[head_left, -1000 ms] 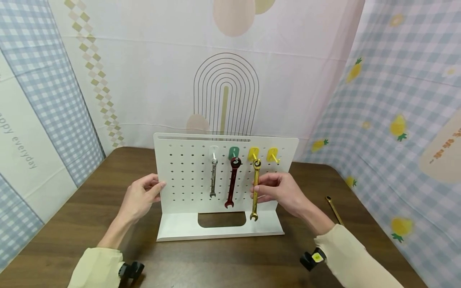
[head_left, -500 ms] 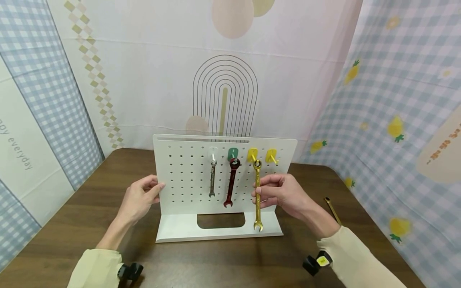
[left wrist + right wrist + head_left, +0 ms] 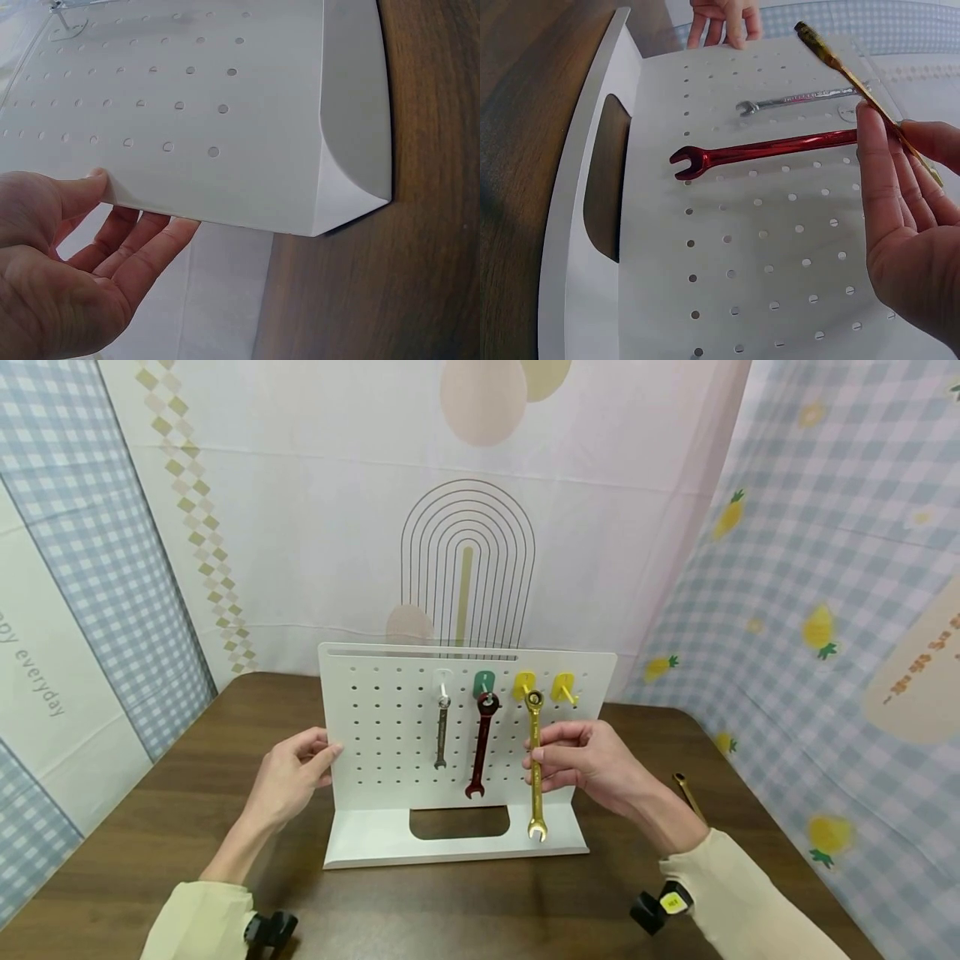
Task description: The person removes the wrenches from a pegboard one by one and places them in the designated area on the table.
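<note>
My left hand (image 3: 288,777) pinches the left edge of a white pegboard stand (image 3: 390,752), thumb on the front and fingers behind, as the left wrist view shows. In my right hand (image 3: 592,760), a gold combination wrench (image 3: 536,777) is pinched between thumb and fingers, its open end down. Its ring end lies in front of a yellow hook (image 3: 523,683); whether the hook passes through the ring I cannot tell. A red wrench (image 3: 481,747) hangs from the green hook (image 3: 483,682), and a smaller silver wrench (image 3: 441,735) from the white hook (image 3: 442,678).
Another yellow hook (image 3: 564,687) at the board's right bears nothing. A second gold wrench (image 3: 688,795) lies on the brown wooden table (image 3: 420,910), partly hidden by my right forearm. Printed cloth (image 3: 315,543) hangs behind the board.
The gold wrench has come forward and slightly down from the yellow hook with my right hand. My left hand stays on the board's edge. The view has tilted slightly.
</note>
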`<action>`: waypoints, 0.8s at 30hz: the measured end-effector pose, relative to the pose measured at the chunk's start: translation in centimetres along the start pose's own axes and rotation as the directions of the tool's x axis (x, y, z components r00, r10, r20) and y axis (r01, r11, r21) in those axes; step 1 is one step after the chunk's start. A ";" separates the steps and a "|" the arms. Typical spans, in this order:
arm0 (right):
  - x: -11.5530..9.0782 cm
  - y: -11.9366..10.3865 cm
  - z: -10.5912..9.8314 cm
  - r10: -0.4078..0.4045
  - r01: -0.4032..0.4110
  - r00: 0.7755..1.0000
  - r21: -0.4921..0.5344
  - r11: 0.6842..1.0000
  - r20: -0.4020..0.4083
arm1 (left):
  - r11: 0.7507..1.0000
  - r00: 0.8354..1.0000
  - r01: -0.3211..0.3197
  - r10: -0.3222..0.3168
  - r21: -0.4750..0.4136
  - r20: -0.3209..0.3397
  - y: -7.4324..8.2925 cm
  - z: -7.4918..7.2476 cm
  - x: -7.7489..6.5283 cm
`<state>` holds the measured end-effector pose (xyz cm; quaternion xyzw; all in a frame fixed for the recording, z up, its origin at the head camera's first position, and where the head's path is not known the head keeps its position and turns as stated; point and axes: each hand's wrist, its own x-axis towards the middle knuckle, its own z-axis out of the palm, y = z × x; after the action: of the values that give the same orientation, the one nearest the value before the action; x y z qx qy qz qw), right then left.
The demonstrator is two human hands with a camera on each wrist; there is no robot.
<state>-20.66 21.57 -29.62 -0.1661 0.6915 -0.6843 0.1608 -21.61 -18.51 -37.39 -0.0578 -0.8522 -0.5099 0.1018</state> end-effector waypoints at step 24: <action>-1.6 1.4 -2.2 0.011 -0.012 1.000 -0.011 1.000 -0.020 | 1.000 1.000 0.002 -0.002 0.000 -0.001 -0.1 0.0 0.0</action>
<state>-20.20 24.30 -31.02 -0.1563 0.6978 -0.6812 0.1570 -21.64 -18.57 -37.49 -0.0568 -0.8522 -0.5101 0.1018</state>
